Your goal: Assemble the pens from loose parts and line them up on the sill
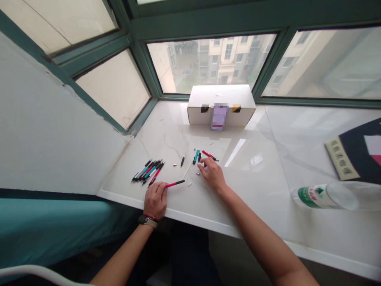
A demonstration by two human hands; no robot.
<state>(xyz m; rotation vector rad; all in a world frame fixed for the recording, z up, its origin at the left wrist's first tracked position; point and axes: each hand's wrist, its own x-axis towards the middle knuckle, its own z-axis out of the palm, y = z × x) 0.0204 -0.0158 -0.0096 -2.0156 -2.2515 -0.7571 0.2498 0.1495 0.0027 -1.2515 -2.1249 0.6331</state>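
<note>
My left hand (155, 200) rests at the counter's front edge, closed on a red pen (175, 184) with a black grip, its tip pointing right. My right hand (212, 173) hovers over loose pen parts, thumb and forefinger curled with a small gap between them; nothing shows in it. By its fingertips lie a teal barrel (195, 157), a black piece (199, 157) and a red barrel (209, 155). Between the hands are a thin white refill (187, 170), a black grip (182, 161) and small metal bits. To the left, several pens (149, 171) lie in a pile.
A white box (222, 97) stands at the back against the window. On the right, a plastic bottle (330, 196) lies on its side near a dark package (357, 151). The white counter (253, 167) ends at a front edge above my legs.
</note>
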